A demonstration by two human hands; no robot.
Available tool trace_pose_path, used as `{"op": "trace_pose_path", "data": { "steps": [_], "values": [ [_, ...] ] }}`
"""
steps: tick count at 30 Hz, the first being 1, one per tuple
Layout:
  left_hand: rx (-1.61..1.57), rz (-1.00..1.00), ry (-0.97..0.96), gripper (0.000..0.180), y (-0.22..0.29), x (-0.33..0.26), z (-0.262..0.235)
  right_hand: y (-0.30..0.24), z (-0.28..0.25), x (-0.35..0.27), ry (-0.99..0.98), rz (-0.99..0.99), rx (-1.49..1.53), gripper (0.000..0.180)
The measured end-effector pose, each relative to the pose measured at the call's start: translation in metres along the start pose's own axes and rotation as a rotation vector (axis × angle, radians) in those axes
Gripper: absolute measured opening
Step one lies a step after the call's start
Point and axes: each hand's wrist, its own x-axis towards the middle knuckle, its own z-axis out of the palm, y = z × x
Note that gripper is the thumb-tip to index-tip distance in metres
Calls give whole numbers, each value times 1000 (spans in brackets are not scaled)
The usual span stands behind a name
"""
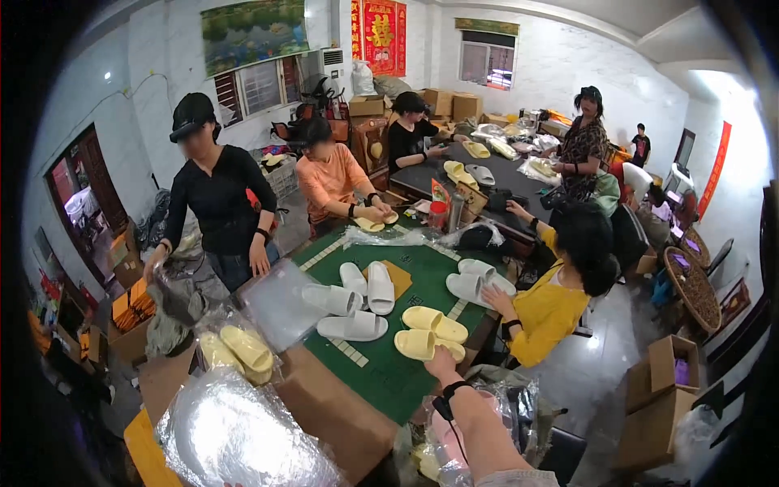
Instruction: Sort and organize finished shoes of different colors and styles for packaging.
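Note:
My right hand [441, 365], with a dark band on its wrist, reaches over the near side of the green table mat [369, 282]. Its fingers close on a pale yellow slipper [453, 351], part of which they hide. Two more pale yellow slippers touch this one: one slipper [435, 324] lies farther off and another slipper [415, 344] is just left of my fingers. To their left lie several white slippers [353, 326] in a loose group. More white slippers [466, 286] lie near the far right edge, by a co-worker's hand [497, 300]. My left hand is not in view.
Shiny clear plastic bags [239, 434] lie at the near left, beside bagged yellow slippers [247, 351]. A co-worker in black [223, 191] stands at left, one in orange [333, 174] sits across, one in yellow [560, 296] at right. Cardboard boxes [661, 406] stand at lower right.

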Motion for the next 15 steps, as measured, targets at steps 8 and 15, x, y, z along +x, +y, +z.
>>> {"op": "trace_pose_path", "data": {
  "steps": [8,15],
  "values": [
    [-127,-8,23,97,1,-2,7,14,53,5,91,16,29,78],
    [-69,-60,34,98,2,-16,-5,-45,62,-45,-116,-260,-23,48]
  ]
}}
